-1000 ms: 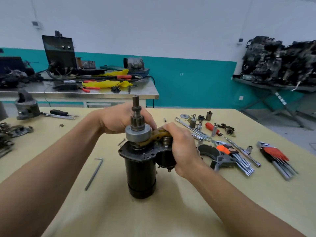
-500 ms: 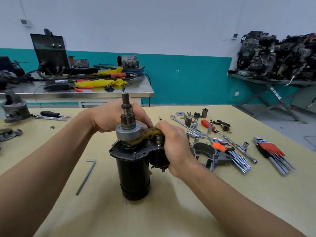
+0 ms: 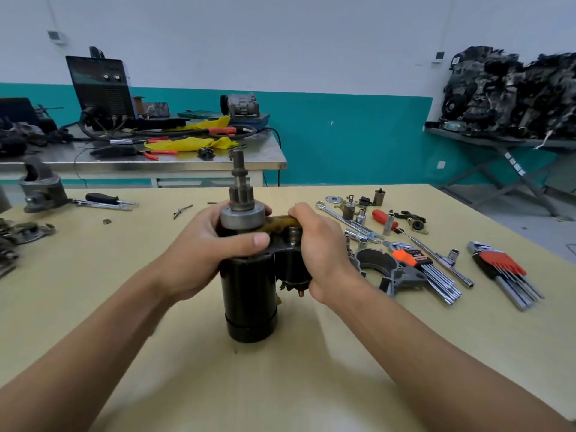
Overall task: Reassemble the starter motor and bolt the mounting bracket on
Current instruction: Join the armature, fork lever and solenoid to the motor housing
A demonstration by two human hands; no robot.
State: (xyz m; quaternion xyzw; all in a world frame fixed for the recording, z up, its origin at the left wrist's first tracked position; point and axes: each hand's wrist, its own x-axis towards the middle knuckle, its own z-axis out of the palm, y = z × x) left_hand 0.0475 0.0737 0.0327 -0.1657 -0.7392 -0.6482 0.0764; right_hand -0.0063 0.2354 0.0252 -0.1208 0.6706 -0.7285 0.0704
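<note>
**Both hands grip the upright starter motor in the middle of the table**

At the far left of the yellow table (image 3: pixel 311 385) we see a grey cast housing (image 3: pixel 42 188). Just beside it, to the right, lie a black-handled screwdriver (image 3: pixel 101 198) and a thin metal tool. A small bent metal piece (image 3: pixel 182 210) lies further right, apart from them.

In the middle stands the starter motor (image 3: pixel 249 294). It is upright, with its black body resting on the table and its pinion shaft (image 3: pixel 239 185) pointing up. Our left hand (image 3: pixel 199 260) grips the upper part of the motor. The fingers are curled round the back, under the grey disc, and the thumb lies across the front. Our right hand (image 3: pixel 321 251) grips the smaller side housing of the motor, and its fingers are curled over the brown lever (image 3: pixel 280 220) at the top.

Just to the right of this hand, the grey mounting bracket (image 3: pixel 386 269) lies flat on the table, apart from the motor. A hex key set with an orange holder (image 3: pixel 411 258) touches its right edge. Behind them we see a long wrench (image 3: pixel 346 221), some sockets and small parts, and a red-handled screwdriver (image 3: pixel 385 218). Further right, well apart, lies a second hex key set with a red holder (image 3: pixel 501 263).
</note>
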